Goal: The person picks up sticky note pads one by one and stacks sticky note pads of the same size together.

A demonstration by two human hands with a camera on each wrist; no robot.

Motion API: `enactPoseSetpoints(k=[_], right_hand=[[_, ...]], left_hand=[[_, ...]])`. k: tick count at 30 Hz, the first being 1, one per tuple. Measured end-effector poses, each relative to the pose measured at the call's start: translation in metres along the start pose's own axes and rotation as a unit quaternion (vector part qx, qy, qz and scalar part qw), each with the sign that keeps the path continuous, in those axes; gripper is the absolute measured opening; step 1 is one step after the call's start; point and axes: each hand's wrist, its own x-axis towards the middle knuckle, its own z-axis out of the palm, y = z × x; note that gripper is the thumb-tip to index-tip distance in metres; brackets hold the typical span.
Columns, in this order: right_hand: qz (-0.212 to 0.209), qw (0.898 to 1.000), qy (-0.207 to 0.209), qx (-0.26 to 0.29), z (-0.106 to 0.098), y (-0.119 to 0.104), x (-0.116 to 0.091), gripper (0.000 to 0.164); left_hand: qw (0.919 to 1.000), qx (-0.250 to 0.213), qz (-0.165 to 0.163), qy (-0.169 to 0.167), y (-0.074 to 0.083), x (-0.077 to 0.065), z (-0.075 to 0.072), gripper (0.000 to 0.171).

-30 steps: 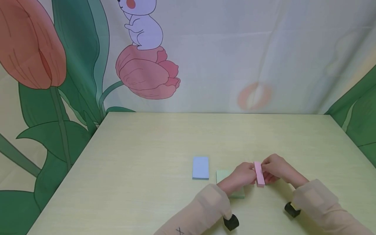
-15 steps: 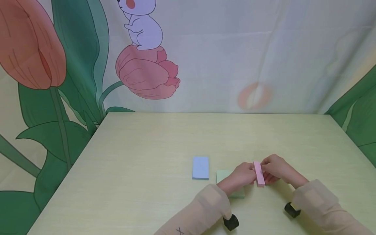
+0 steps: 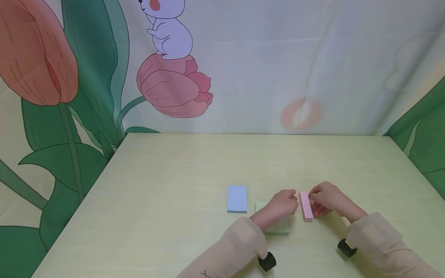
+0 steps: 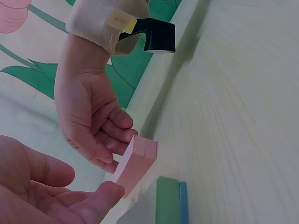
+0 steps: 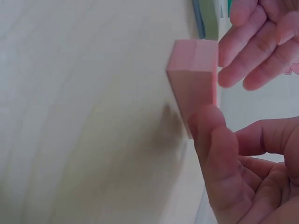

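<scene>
A slim pink block (image 3: pixel 306 206), like a narrow pad of paper with a seam along its edge, stands on the table in front of both hands. My right hand (image 3: pixel 326 199) is at its right side, with bent fingertips (image 5: pixel 210 121) against the pink face in the right wrist view. Just left of the block, my left hand (image 3: pixel 281 202) has a small gap to it. Its thumb and fingers are loosely spread in the left wrist view and hold nothing. Under the left wrist lies a pale green pad (image 3: pixel 278 229), partly hidden by the hand and forearm.
A blue pad (image 3: pixel 237 199) lies on the pale wooden table (image 3: pixel 167 193), left of the green one. A patterned cloth (image 3: pixel 250 69) hangs behind the table's far edge. Black wrist cameras (image 3: pixel 267 261) hang under both cuffs.
My left hand has let go of the pink block and moved slightly to the left. My right hand stays at the block, which has hardly moved.
</scene>
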Motion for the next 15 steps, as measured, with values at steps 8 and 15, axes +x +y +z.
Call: enactPoseSetpoints(k=[8,15], right_hand=[[-0.027,0.999,0.036,0.0,-0.005,-0.01,-0.006,0.028],[-0.042,0.998,0.043,-0.002,-0.003,-0.022,-0.014,0.03]], left_hand=[[0.9982,0.047,0.037,0.006,-0.005,-0.013,-0.019,0.049],[0.9971,0.05,0.055,0.012,-0.012,-0.022,-0.034,0.047]])
